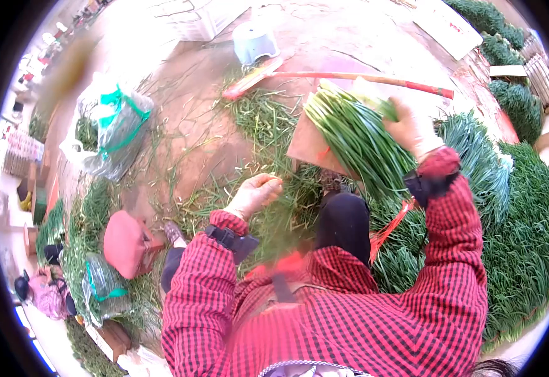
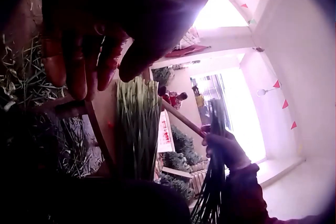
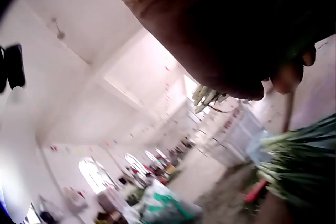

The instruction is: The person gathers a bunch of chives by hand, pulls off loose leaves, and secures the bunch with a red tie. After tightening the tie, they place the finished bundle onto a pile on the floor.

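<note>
A large pile of long green chives (image 1: 353, 135) lies across a low board (image 1: 302, 146) in front of the person, pale stem ends pointing away. Over the right side of this pile, the right hand (image 1: 410, 127) grips a smaller bunch of chives (image 2: 216, 169), whose leaves hang below the fist in the left wrist view. White stem ends (image 3: 206, 98) poke out past that hand in the right wrist view. Left of the board, the left hand (image 1: 252, 193) hovers above scattered trimmings with nothing in it. Its fingers (image 2: 76, 71) extend loosely in the left wrist view.
Heaped chives (image 1: 525, 245) fill the right side. Loose trimmings (image 1: 265, 119) litter the floor beyond the left hand. A red-ended pole (image 1: 375, 78) lies behind the board, near a pale stool (image 1: 254, 43). Leftward are a red stool (image 1: 130, 245) and a stuffed plastic bag (image 1: 120, 135).
</note>
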`<action>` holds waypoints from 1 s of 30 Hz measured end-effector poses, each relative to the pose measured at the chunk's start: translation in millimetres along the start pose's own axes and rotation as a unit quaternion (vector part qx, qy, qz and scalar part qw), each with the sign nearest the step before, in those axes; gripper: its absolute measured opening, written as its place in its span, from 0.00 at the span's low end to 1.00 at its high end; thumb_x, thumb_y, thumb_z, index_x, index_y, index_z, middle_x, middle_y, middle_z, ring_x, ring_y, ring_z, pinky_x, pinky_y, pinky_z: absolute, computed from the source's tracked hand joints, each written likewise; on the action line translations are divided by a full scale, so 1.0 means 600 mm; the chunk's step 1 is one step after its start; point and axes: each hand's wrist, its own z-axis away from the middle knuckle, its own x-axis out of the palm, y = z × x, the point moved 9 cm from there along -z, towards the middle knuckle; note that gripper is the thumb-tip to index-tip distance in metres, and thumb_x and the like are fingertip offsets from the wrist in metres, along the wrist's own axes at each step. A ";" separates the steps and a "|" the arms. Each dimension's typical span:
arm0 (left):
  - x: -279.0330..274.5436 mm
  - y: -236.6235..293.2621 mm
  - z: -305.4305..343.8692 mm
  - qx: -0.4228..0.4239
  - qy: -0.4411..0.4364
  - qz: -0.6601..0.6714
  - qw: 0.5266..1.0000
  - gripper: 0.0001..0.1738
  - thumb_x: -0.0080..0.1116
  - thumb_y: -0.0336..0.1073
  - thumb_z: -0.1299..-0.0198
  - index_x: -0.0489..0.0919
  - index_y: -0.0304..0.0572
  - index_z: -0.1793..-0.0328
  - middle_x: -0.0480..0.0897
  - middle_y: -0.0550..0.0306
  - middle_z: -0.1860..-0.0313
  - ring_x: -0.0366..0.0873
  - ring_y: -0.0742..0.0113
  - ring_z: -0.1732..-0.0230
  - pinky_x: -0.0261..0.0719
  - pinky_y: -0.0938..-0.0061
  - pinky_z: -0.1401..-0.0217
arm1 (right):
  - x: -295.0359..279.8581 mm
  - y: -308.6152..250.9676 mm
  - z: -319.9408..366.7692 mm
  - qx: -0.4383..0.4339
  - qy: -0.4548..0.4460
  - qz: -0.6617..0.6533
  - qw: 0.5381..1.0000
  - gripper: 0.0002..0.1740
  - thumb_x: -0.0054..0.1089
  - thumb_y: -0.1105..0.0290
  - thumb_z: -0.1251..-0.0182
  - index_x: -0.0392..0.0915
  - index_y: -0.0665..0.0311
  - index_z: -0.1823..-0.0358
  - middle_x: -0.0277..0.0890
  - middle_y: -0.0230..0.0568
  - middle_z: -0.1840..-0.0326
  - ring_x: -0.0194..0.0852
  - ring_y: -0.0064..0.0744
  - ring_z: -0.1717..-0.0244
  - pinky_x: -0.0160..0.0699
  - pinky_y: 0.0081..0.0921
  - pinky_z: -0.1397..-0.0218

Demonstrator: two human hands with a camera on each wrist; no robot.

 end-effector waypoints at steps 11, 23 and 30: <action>0.130 0.176 -0.221 0.199 0.117 -0.112 0.967 0.21 0.65 0.36 0.40 0.80 0.43 0.40 0.80 0.66 0.67 0.74 0.80 0.68 0.74 0.82 0.60 | 0.194 0.111 -0.054 0.219 -0.094 -0.393 0.888 0.22 0.63 0.68 0.37 0.76 0.63 0.41 0.78 0.35 0.65 0.76 0.25 0.70 0.77 0.23 0.65; 0.182 0.151 -0.326 0.098 0.033 0.015 0.994 0.10 0.66 0.37 0.39 0.85 0.41 0.55 0.83 0.66 0.66 0.75 0.79 0.70 0.71 0.81 0.67 | 0.245 0.120 -0.044 0.255 -0.087 -0.516 0.813 0.19 0.65 0.74 0.36 0.79 0.63 0.43 0.76 0.27 0.69 0.70 0.16 0.76 0.74 0.15 0.70; 0.084 0.132 -0.216 0.026 -0.115 0.135 0.984 0.12 0.67 0.36 0.42 0.82 0.39 0.55 0.80 0.66 0.71 0.72 0.80 0.78 0.67 0.83 0.77 | 0.250 0.124 -0.040 0.259 -0.089 -0.512 0.814 0.21 0.65 0.73 0.37 0.77 0.65 0.41 0.77 0.28 0.65 0.71 0.16 0.73 0.73 0.16 0.69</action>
